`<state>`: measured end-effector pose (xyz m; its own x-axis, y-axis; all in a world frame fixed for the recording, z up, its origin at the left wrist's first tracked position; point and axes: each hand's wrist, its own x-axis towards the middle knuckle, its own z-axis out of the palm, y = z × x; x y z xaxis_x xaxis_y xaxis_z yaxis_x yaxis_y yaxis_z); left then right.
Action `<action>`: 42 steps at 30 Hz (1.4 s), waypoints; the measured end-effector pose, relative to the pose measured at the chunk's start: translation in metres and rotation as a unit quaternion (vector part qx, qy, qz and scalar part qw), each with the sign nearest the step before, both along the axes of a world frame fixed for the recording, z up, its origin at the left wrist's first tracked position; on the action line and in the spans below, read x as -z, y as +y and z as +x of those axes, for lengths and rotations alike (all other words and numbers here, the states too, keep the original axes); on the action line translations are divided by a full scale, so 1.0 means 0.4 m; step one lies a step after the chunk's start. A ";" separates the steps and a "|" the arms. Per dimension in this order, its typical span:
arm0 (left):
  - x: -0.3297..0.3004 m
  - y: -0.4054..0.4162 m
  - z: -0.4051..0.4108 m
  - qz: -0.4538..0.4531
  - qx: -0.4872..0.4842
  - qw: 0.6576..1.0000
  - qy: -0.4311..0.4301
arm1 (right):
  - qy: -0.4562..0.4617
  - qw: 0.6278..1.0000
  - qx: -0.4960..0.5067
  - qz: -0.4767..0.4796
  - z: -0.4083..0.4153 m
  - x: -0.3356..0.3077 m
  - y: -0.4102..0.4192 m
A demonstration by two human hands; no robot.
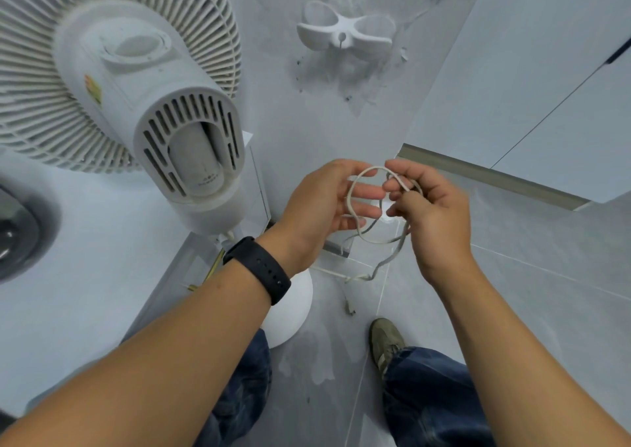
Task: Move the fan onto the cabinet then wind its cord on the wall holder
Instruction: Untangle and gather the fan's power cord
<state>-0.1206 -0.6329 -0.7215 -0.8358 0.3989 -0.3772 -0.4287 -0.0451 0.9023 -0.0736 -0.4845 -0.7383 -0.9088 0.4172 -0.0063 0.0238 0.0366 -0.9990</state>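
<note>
A white fan stands at the upper left on the white cabinet top, its rear motor housing facing me. Its pale cord is gathered into loose loops between my two hands, with a strand trailing down toward the floor. My left hand, with a black band on the wrist, has its fingers through the loops. My right hand pinches the cord at the top of the loops. The white two-armed wall holder is fixed to the wall above my hands and carries no cord.
A dark sink basin is set in the cabinet top at the far left. A white round object sits on the tiled floor by my knees. Tall cabinet doors close off the right side. My shoe stands on the floor.
</note>
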 end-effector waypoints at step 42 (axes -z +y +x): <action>0.032 0.008 -0.001 -0.100 -0.081 0.987 0.101 | -0.030 0.952 -0.305 0.020 0.029 -0.011 -0.035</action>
